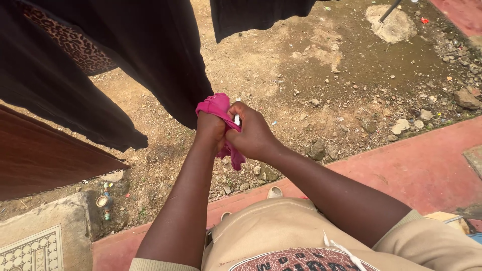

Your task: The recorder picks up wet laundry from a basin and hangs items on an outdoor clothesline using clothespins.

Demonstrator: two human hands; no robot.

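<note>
Pink cloth (219,106) is squeezed tight in both fists, left hand (210,129) and right hand (252,133) closed on it, out over the dirt ground (321,65), so twisting hard and evenly should wring it best.

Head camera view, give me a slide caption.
Both hands wring a pink cloth beside hanging dark garments above stony ground.

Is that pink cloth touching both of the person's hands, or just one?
Touching both. The head view shows the pink cloth bunched over the left hand, while the right hand grips it from the side, its fingers closed around the fabric.
</note>
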